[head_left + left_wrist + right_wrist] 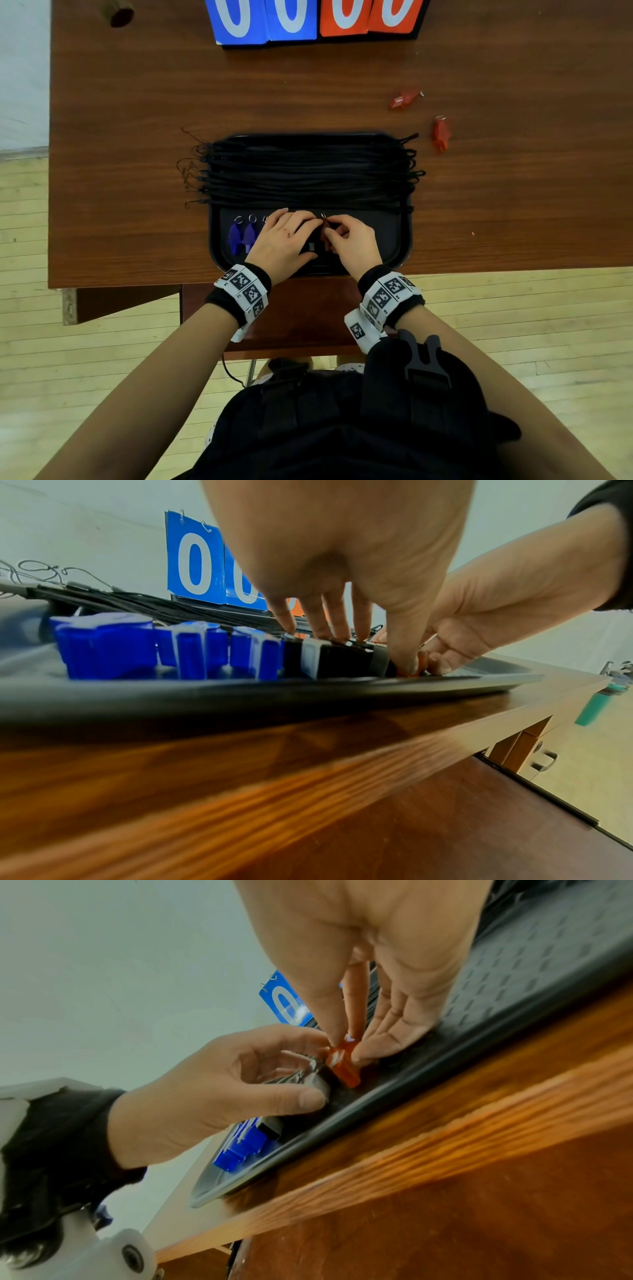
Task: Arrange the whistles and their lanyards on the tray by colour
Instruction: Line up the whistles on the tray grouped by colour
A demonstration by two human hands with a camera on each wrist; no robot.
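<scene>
A black tray [406, 240] holds a bed of black lanyards [308, 171] across its far half. In its near strip, blue whistles [242, 236] stand at the left and black whistles [311, 246] beside them. My left hand [310, 238] curls over the black whistles [318, 1083], thumb on their near end. Right next to them my right hand [329, 229] pinches a red whistle [344, 1066] between thumb and forefinger, its lower end on the tray floor [514, 974]. The blue whistles [113, 647] and black whistles [342, 658] form one row.
Two more red whistles [406, 99] [441, 133] lie on the wooden table right of the tray. A blue and red scoreboard [315, 20] stands at the far edge. The tray's right near part is bare. The table's front edge runs just below the tray.
</scene>
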